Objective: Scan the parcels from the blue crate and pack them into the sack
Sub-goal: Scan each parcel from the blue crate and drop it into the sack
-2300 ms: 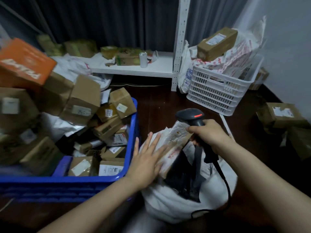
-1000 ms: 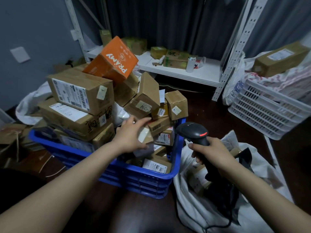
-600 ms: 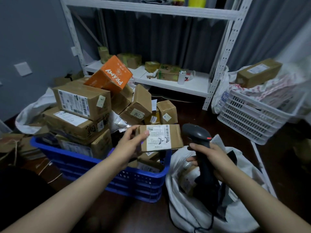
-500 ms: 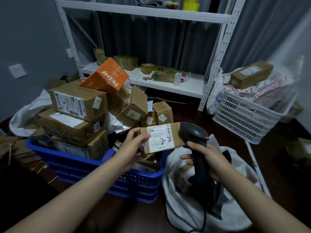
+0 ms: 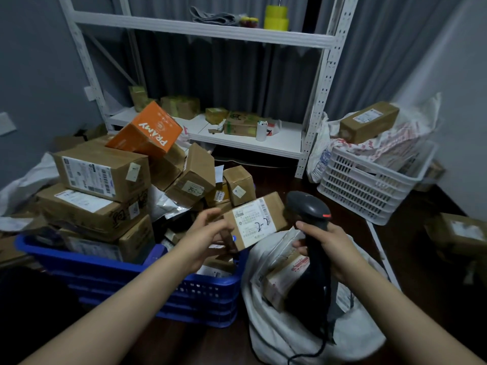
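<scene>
My left hand [image 5: 208, 234] grips a small brown parcel [image 5: 257, 219] by its left end, holding it over the right corner of the blue crate [image 5: 189, 291] with its white label facing me. My right hand [image 5: 329, 248] grips the black barcode scanner [image 5: 308, 206], whose head sits just right of the parcel. Below the scanner lies the white sack [image 5: 295, 327], open, with a labelled parcel [image 5: 284, 277] inside. The crate is piled high with cardboard parcels [image 5: 102, 177], an orange box [image 5: 147, 133] on top.
A white metal shelf rack [image 5: 247, 143] with small boxes stands behind. A white slatted basket [image 5: 369, 185] holding mail bags and a long brown box [image 5: 369, 122] sits at the right. More boxes [image 5: 461, 233] lie on the dark floor at the far right.
My left hand left the sack, reached into the crate, lifted out a small parcel and brought it up beside the scanner. The parcel has now tilted slightly, its right end higher.
</scene>
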